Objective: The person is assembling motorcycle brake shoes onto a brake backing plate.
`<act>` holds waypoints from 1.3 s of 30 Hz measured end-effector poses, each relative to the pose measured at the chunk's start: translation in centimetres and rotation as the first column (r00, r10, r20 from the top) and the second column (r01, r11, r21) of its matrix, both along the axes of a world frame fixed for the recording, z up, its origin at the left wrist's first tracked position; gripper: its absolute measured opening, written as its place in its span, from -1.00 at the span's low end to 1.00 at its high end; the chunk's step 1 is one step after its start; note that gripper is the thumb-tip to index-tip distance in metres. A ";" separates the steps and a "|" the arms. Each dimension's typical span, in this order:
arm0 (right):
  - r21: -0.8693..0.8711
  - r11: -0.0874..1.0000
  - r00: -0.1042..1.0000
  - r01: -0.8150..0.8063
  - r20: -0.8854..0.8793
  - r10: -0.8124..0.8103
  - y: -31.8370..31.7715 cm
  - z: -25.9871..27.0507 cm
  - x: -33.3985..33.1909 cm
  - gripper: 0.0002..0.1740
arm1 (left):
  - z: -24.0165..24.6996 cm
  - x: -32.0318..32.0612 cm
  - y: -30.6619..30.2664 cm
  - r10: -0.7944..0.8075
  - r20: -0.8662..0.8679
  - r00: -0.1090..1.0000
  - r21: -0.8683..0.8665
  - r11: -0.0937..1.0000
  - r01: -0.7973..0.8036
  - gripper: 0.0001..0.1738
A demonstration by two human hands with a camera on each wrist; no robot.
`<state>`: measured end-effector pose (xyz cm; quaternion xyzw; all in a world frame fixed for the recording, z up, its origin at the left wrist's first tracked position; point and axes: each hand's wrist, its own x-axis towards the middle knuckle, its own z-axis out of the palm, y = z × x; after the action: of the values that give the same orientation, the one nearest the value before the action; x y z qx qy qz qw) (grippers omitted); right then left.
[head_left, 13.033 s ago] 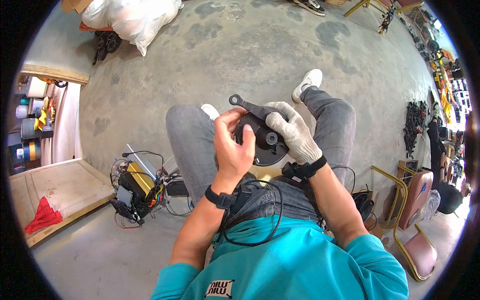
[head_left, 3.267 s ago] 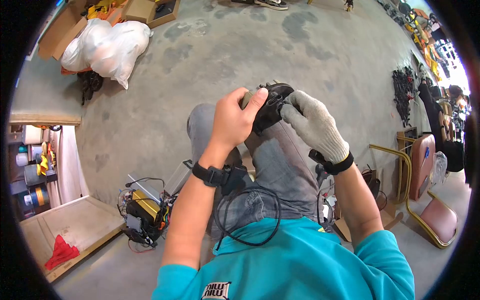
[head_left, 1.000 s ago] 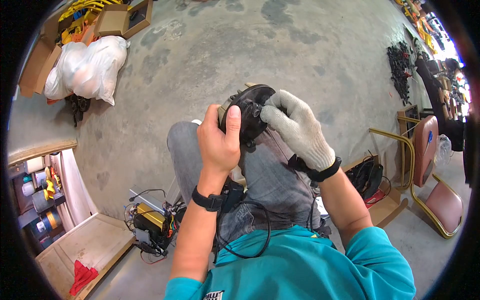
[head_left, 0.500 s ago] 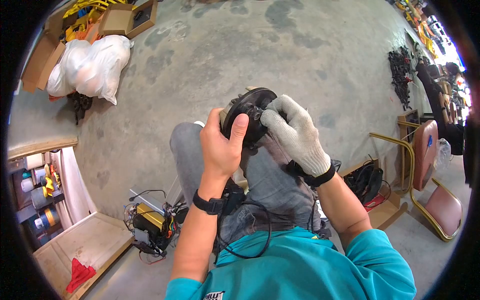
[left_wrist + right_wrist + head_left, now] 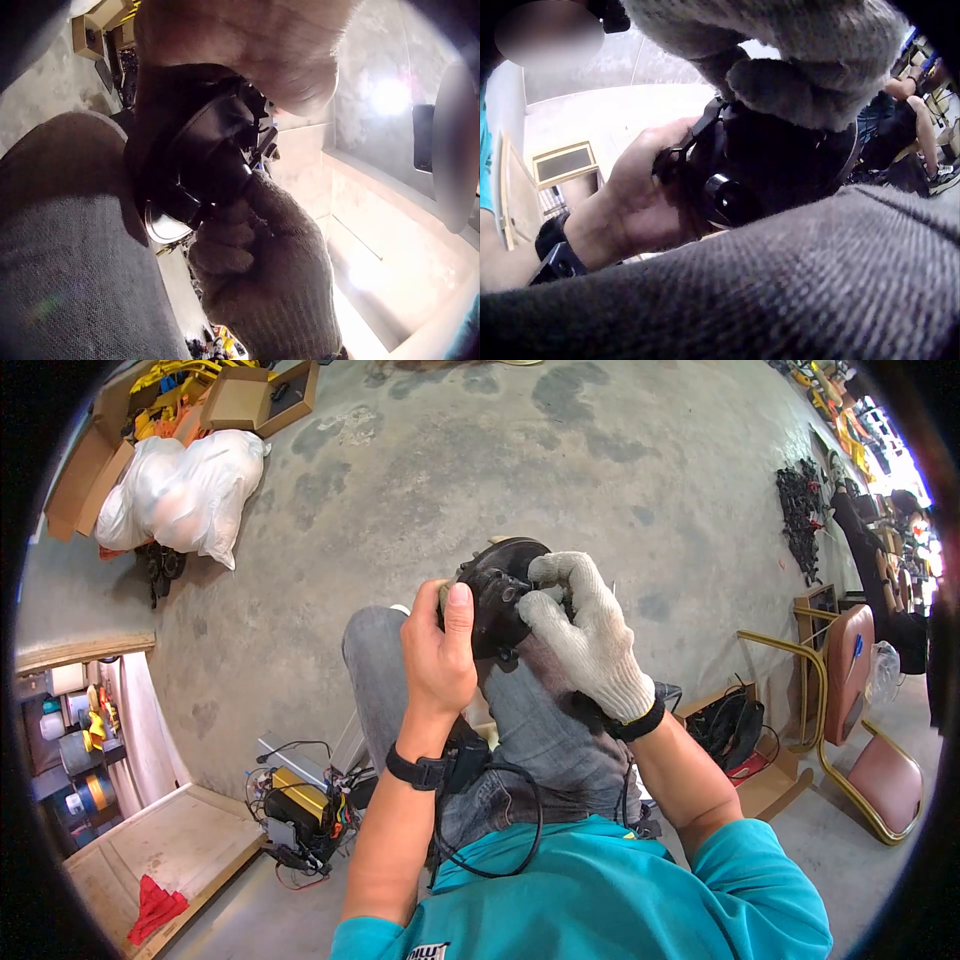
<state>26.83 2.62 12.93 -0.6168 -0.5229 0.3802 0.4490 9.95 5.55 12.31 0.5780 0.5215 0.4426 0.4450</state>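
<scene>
A black round mechanical part point(image 5: 495, 605) with a wide disc-like rim and a short stub on its face is held tilted above the knees. My bare left hand point(image 5: 438, 660) grips its left edge, thumb upright along the face and the other fingers hidden behind. My right hand point(image 5: 590, 635), in a knitted off-white glove, pinches the right side near the stub with curled thumb and forefinger. Gloved fingers point(image 5: 802, 90) curl over the part in the right wrist view, where a hollow round stub point(image 5: 724, 199) also shows. Shadow darkens the part in the left wrist view.
Wired electronics point(image 5: 300, 800) lie at the lower left beside a wooden panel point(image 5: 190, 830) bearing a red cloth point(image 5: 155, 908). White plastic bags point(image 5: 185, 495) stand upper left. A chair point(image 5: 850, 670) and cardboard box point(image 5: 775, 795) are on the right.
Since 13 seconds ago the part has been raised and turned, its lever arm no longer visible in the head view. Lately the gloved forefinger and thumb have shifted slightly around its right side.
</scene>
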 end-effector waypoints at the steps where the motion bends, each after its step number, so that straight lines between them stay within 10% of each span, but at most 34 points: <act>1: 0.000 1.000 1.000 0.000 0.000 0.000 -0.1 0.1 0.0 -0.58 | 0.1 0.0 0.0 0.000 0.000 1.000 0.000 1.000 0.000 -0.52; 28: 0.139 0.985 0.965 -0.099 0.254 0.061 0.9 0.6 -1.1 -0.56 | 0.4 -1.6 0.5 -0.049 -0.060 0.997 -0.115 0.992 0.042 -0.48; 39: 0.137 0.989 0.969 -0.061 0.245 0.026 0.6 0.3 -1.8 -0.54 | 1.7 -2.5 0.9 0.080 0.567 0.820 -0.513 0.813 0.275 -0.63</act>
<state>25.07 3.20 13.28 -0.6129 -0.6133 0.2735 0.4164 7.42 6.44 14.02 0.2869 0.4428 0.3905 0.7544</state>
